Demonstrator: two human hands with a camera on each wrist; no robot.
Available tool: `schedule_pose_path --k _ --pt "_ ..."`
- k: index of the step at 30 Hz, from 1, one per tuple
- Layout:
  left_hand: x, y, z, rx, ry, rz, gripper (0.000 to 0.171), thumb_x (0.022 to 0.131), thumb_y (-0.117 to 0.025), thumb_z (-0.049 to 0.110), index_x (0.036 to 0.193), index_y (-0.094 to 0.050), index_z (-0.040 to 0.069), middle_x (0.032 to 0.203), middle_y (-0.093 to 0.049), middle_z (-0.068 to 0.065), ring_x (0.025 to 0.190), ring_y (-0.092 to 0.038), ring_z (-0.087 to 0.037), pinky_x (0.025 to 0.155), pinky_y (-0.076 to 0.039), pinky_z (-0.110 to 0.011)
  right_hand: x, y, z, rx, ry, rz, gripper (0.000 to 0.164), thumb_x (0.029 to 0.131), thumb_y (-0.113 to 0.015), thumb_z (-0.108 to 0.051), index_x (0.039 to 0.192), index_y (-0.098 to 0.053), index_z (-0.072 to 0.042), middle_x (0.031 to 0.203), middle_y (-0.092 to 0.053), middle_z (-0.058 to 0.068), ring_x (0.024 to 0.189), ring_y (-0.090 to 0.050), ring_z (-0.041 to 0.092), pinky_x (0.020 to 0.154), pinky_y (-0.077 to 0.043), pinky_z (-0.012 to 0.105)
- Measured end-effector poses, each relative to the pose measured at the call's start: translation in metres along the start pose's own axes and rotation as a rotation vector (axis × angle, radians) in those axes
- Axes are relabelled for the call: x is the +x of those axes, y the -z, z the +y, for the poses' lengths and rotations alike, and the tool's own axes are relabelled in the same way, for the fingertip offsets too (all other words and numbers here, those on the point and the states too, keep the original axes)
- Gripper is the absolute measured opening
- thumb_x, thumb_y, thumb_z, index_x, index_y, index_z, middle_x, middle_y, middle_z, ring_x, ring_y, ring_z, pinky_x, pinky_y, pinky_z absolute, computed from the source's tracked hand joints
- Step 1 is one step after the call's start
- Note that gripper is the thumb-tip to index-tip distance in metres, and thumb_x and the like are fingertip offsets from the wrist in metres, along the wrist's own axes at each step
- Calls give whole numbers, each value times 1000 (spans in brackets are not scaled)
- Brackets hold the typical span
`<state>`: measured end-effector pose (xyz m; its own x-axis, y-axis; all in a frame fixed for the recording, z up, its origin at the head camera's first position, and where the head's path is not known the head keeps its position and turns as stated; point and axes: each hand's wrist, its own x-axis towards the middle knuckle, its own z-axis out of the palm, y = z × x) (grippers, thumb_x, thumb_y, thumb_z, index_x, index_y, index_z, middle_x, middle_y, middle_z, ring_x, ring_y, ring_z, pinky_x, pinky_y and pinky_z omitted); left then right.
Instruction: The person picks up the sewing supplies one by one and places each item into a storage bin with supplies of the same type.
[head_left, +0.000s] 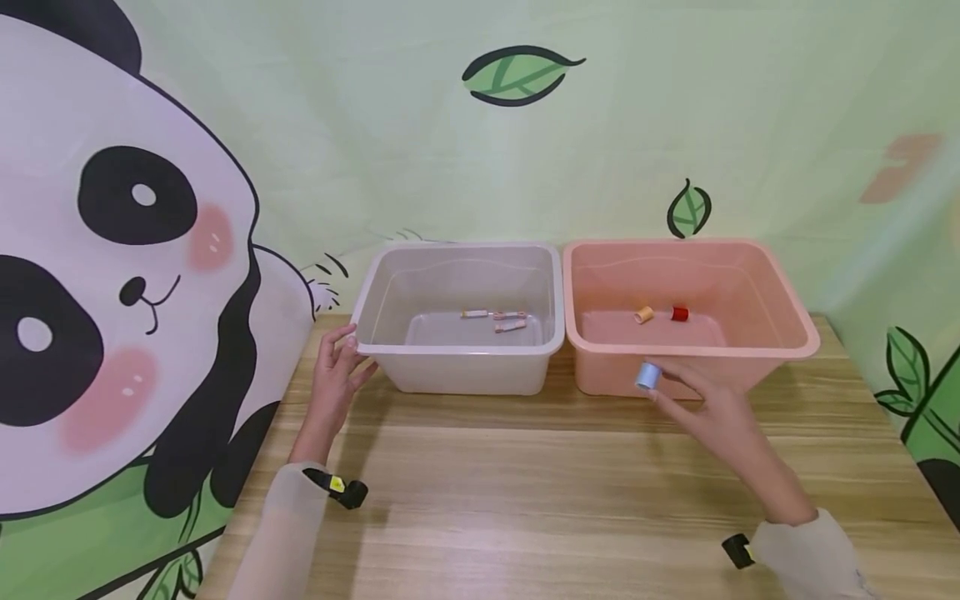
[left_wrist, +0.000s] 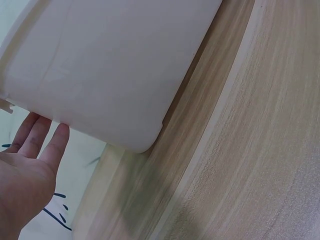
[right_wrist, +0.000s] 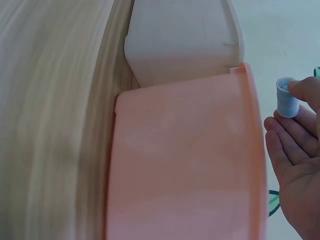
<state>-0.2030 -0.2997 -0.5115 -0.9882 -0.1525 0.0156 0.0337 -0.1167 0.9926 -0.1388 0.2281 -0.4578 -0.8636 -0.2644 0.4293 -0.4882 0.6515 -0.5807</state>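
My right hand [head_left: 716, 417] pinches a light blue thread spool [head_left: 648, 376] between thumb and fingers, in front of the pink bin [head_left: 675, 367]. In the right wrist view the spool [right_wrist: 287, 97] stands upright between the thumb and fingertips, outside the bin's rim. An orange spool [head_left: 643, 314] and a red spool [head_left: 679, 313] lie on the pink bin's floor. Beside the left front corner of the white bin [head_left: 468, 371] is my left hand [head_left: 337, 375], its fingers touching the rim. Fairly straight fingers [left_wrist: 55, 145] meet the bin's outer side in the left wrist view.
Three small pale tube-like pieces [head_left: 510, 326] lie inside the white bin. Both bins stand side by side at the back of a wood-grain table [head_left: 525, 483]. A green cloth backdrop [head_left: 360, 125] with a panda and leaves hangs behind them.
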Motion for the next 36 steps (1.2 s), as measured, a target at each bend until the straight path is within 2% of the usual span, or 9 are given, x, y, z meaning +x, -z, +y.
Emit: schedule_pose_path --k 5,13,16,21,22,25,29,34,36 --pt "1 1 0 1 3 -5 40 106 -51 41 142 -44 26 142 -43 -8 121 -58 -22 103 -52 -43 9 17 -3 -15 -1 -47 47 88 -80 -9 132 -66 -12 128 -68 15 119 -62 40 95 -51 64" --pt "1 1 3 13 16 -9 44 106 -51 42 145 -42 25 148 -40 -12 123 -57 -23 107 -47 -48 34 43 -4 -121 65 -7 49 83 -84 -10 130 -68 -9 123 -70 15 109 -67 36 85 -58 56" --pt "1 0 3 8 21 -8 43 106 -50 41 145 -42 25 148 -40 -12 124 -57 -23 108 -46 -51 43 52 -5 -132 84 -12 48 83 -84 -8 128 -68 -7 124 -70 15 113 -66 38 86 -57 52" --pt "0 0 3 -4 21 -10 41 107 -49 38 145 -41 24 145 -42 -9 124 -56 -24 109 -44 -53 57 66 -8 -142 97 -68 45 87 -80 -11 130 -67 -7 127 -68 14 121 -60 38 92 -52 58" --pt "0 0 3 -5 20 -11 42 107 -49 38 146 -41 24 145 -42 -9 124 -56 -24 109 -44 -53 59 67 -7 -147 108 -70 44 87 -81 -12 129 -67 -7 127 -69 13 121 -60 37 93 -52 55" --pt "-1 1 3 -5 15 -15 43 107 -49 38 146 -40 23 144 -42 -8 124 -56 -24 109 -44 -53 68 71 -4 -162 171 -65 42 86 -81 -11 126 -69 -6 122 -70 12 114 -63 32 94 -51 33" --pt "-1 2 3 4 11 -9 43 107 -48 39 146 -40 22 143 -43 -8 123 -57 -24 109 -44 -52 82 75 1 -145 254 -90 36 84 -82 -8 119 -71 -6 115 -73 9 106 -65 28 89 -40 9" --pt "-1 2 1 -9 3 -13 40 107 -50 38 143 -43 23 141 -44 -8 123 -57 -25 110 -44 -53 101 82 2 -112 310 -156 33 80 -83 2 109 -73 -12 106 -72 -3 103 -64 20 94 -38 3" --pt "-1 3 1 -9 1 -18 39 107 -50 39 142 -43 24 141 -44 -7 124 -57 -25 110 -44 -53 108 83 1 -127 319 -162 31 80 -84 0 105 -74 -16 103 -71 -6 101 -64 17 93 -40 3"
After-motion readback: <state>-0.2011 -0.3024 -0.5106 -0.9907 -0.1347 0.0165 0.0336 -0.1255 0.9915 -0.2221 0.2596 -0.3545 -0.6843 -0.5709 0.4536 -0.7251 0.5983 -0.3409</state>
